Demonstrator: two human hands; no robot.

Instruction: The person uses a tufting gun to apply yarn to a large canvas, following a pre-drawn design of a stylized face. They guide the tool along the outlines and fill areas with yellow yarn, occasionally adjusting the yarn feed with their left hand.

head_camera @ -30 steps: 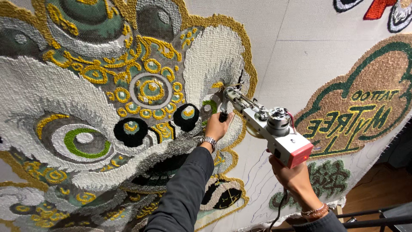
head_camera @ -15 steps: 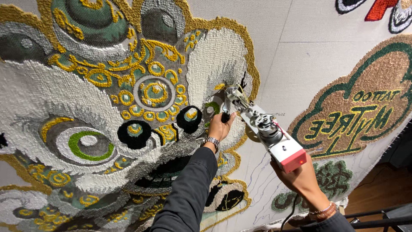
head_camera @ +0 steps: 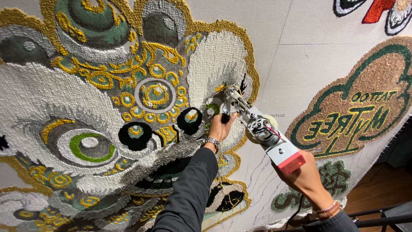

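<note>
A metal tufting gun [head_camera: 262,131] with a white and red rear block is pressed tip-first against a large stretched cloth [head_camera: 274,51]. My right hand [head_camera: 305,178] grips the gun's rear handle from below. My left hand [head_camera: 221,127], wearing a wristwatch and a dark sleeve, holds the gun's black front grip close to the cloth. The gun's tip sits at the right edge of a tufted lion-head design [head_camera: 128,111] in white, gold, green and black yarn, near a gold border.
A second tufted patch [head_camera: 365,107], brown with green and yellow lettering and a green outline, fills the right side. A small green tufted shape [head_camera: 334,180] lies below it. Dark frame bars [head_camera: 377,217] and wooden floor show at the lower right.
The gun and both hands have shifted slightly left and down along the lion's right edge. Both hands keep their grip.
</note>
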